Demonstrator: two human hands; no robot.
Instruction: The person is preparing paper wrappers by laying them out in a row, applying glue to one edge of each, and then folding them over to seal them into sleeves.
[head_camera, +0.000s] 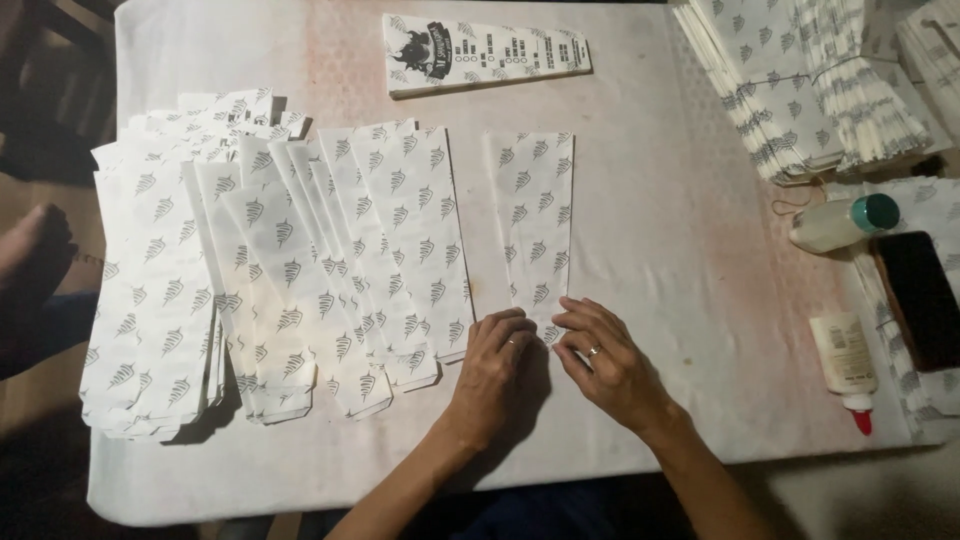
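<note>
Dim room, pale tablecloth. Both hands at the near end of a lone paper bag at mid-table: left hand and right hand flat, fingers together, pressing its bottom edge. Finished-looking bags fanned in overlapping rows to the left; bundled stacks far right, apparently untouched. Glue bottles right. Seemingly partway through.
</note>
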